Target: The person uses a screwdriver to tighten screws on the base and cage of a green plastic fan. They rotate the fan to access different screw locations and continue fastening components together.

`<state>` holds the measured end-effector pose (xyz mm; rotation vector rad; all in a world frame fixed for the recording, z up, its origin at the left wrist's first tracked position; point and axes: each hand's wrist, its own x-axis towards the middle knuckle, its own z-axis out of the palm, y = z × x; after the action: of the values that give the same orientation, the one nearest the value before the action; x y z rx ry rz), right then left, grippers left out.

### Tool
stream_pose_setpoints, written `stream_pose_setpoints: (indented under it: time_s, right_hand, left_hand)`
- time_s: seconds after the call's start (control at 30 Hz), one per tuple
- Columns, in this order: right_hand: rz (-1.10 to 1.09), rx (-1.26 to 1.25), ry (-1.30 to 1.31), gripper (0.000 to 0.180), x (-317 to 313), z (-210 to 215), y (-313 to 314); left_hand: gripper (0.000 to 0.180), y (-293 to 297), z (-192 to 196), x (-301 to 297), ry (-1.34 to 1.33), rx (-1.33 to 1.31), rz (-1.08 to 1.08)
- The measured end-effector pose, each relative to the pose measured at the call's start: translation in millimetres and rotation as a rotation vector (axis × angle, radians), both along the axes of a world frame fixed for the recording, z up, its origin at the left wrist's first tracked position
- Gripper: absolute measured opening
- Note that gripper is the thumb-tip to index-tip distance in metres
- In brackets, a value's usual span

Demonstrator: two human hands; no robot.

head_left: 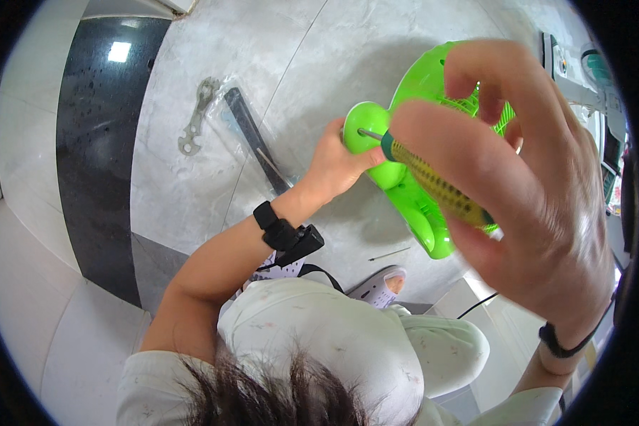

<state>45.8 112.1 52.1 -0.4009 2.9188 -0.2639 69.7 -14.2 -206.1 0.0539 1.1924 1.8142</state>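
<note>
A bright green plastic piece [422, 206] with rounded ends and an openwork grid stands over the floor right of centre. My left hand [337, 163] grips its round green end [366, 121], with the thumb along the near side and the other fingers hidden behind. In my right hand [525, 163], large and close to the camera, is a screwdriver [437, 181] with a yellow and dark green handle. Its metal shaft slants up to the left, and the tip meets a small dark hole in the round end. How deep the tip sits, I cannot tell.
On the tiled floor at left lie a flat metal multi-spanner [190, 131] and a dark bar [248, 131] in clear plastic. A thin metal rod [389, 254] lies near my lilac clog [369, 287]. White furniture [468, 305] and a black cable [478, 305] are at lower right.
</note>
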Motion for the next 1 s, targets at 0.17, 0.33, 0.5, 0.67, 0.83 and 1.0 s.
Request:
stream_pose_setpoints:
  time_s: [0.17,0.33,0.5,0.67,0.83,1.0]
  right_hand:
    - [0.008,0.081,-0.066,0.047,2,6,9]
    - [0.038,-0.022,0.135,0.042,1,-2,7]
    - [0.074,0.069,-0.013,0.032,2,-1,8]
    - [-0.079,-0.015,0.046,0.032,0,-5,-3]
    - [0.121,0.087,0.069,0.034,3,-1,-9]
    - [-0.042,0.112,-0.117,0.034,6,3,-4]
  left_hand:
    - [0.078,2,-12,4,-0.061,-0.037,-0.006]
    - [0.075,1,-13,4,0.031,-0.058,-0.028]
    - [0.075,-3,-3,-4,0.039,-0.068,-0.085]
    - [0.076,-4,-5,-3,0.279,-0.051,-0.12]
    - [0.075,-2,-16,6,0.107,-0.009,-0.004]
    - [0.075,-4,-19,4,0.329,-0.01,-0.118]
